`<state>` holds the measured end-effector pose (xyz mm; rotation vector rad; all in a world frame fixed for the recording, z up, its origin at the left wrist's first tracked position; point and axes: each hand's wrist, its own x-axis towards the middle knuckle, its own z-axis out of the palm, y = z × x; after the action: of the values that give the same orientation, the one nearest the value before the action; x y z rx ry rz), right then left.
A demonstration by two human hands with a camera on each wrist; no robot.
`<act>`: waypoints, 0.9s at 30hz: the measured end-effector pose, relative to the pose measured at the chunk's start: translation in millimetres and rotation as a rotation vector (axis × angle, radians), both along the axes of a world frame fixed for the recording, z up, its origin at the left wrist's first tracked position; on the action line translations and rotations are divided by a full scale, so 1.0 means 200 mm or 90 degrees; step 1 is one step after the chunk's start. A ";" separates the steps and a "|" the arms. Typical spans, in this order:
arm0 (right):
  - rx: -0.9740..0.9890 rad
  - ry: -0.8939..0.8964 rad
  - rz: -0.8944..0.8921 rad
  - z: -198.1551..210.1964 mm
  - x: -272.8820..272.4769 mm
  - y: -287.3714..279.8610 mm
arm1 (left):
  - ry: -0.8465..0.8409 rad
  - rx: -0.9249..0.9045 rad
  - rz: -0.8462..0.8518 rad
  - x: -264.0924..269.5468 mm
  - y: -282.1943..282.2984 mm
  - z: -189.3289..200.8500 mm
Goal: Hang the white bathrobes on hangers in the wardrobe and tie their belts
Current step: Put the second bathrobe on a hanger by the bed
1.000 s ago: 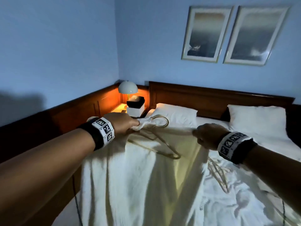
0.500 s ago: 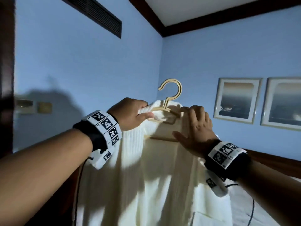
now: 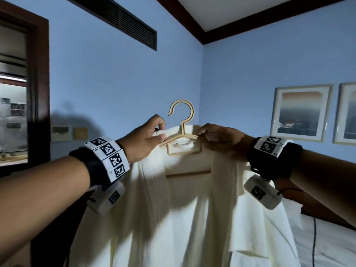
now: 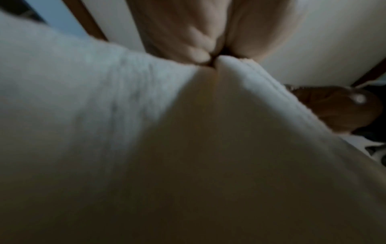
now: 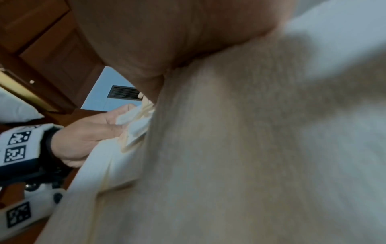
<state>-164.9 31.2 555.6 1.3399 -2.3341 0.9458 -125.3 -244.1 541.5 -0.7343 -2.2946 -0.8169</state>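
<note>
While it hangs open-fronted from a pale wooden hanger [image 3: 182, 139], the white bathrobe [image 3: 185, 209] is held up in the air in front of the person, near the corner of the room. Its cloth is thick and ribbed along the collar, and the hanger has a round hook standing upright above a thin bar. The left hand [image 3: 143, 140] pinches the collar and the hanger's left shoulder between thumb and curled fingers; the right hand [image 3: 219, 138] pinches the right shoulder of the hanger and the cloth there. Behind the robe are blue walls with dark wood trim, a long slatted vent [image 3: 123, 22] high on the left wall, a dark doorframe [image 3: 38, 93] at far left and two framed pictures [image 3: 302, 115] on the right wall. A white bed [image 3: 331, 237] shows at lower right. Half a second ago the right hand lay flat with fingers spread on the collar; now it is closed on the hanger.
</note>
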 end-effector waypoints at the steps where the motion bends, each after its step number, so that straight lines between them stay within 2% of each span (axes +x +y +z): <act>1: -0.005 -0.041 0.018 -0.01 0.01 -0.01 | -0.003 0.010 -0.037 0.00 -0.01 0.00; 4: 0.076 -0.041 -0.011 -0.01 0.04 -0.04 | -0.063 -0.010 -0.076 -0.02 -0.04 0.00; 7: 0.190 0.030 -0.101 -0.03 0.06 -0.08 | -0.137 -0.139 0.015 -0.06 -0.06 -0.01; 9: 0.216 0.044 -0.149 -0.07 0.09 -0.11 | -0.196 -0.185 0.026 -0.07 -0.06 -0.04; 11: 0.221 0.041 -0.184 -0.12 0.12 -0.13 | -0.251 -0.190 -0.009 -0.05 -0.03 -0.07; 15: 0.267 0.041 -0.206 -0.21 0.14 -0.18 | -0.341 -0.271 -0.014 -0.03 0.00 -0.13; 19: 0.299 0.026 -0.201 -0.31 0.13 -0.21 | -0.343 -0.370 0.050 -0.07 0.01 -0.24; 22: 0.275 0.012 -0.201 -0.38 0.12 -0.19 | -0.440 -0.246 0.083 -0.08 0.02 -0.36; 25: 0.233 -0.041 -0.193 -0.43 0.13 -0.17 | -0.499 -0.092 0.063 -0.09 0.00 -0.47; 27: 0.244 -0.045 -0.196 -0.46 0.15 -0.15 | -0.477 -0.096 0.060 -0.10 -0.01 -0.51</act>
<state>-135.2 0.4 464.0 1.0297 -2.7713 0.4773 -145.5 -245.3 439.2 -0.4078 -3.0531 -0.9993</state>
